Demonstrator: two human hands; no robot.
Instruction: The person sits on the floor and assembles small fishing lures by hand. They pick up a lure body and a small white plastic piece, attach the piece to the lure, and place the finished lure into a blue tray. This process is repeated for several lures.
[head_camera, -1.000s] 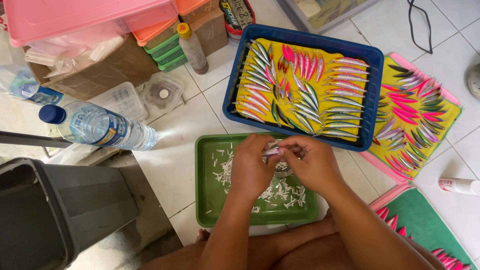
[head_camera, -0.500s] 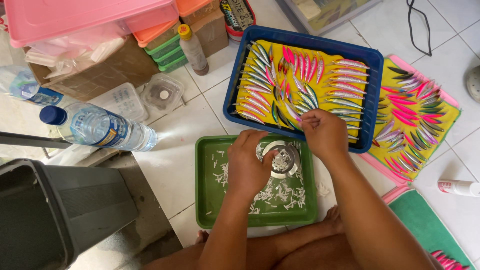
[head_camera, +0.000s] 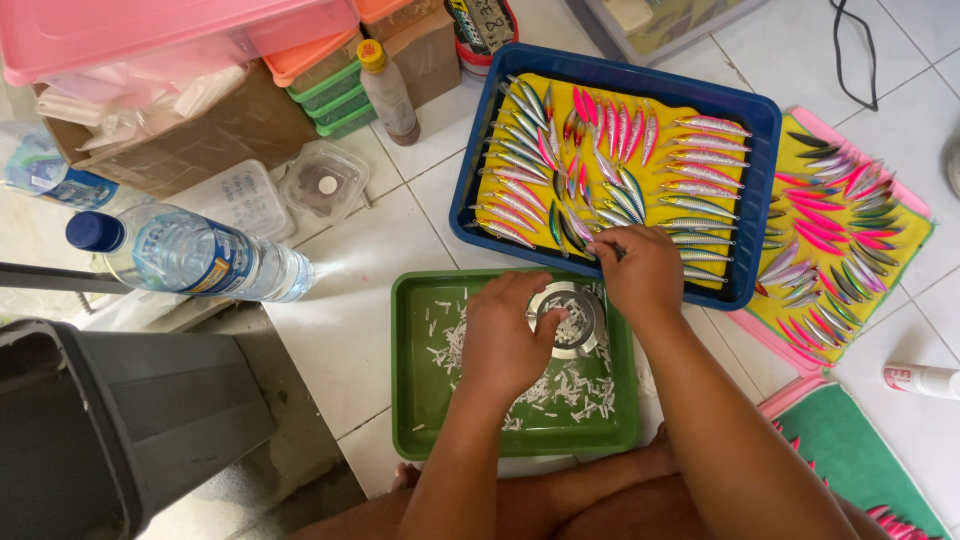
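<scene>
Glossy plastic lures (head_camera: 610, 165) on matt yellow foam (head_camera: 690, 108), shiny metal dish (head_camera: 570, 318), smooth green plastic tray (head_camera: 415, 400)

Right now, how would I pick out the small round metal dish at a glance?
Find the green tray on the white tiled floor, just below the blue tray of fishing lures. The metal dish sits near the green tray's top edge, under the left hand. It is the only round, shiny thing there; everything else is loose white slivers.

We saw the tray (head_camera: 415, 400) before us on the floor (head_camera: 350, 310), the lure tray (head_camera: 760, 180) behind it, a bottle (head_camera: 200, 255) lying left.
</scene>
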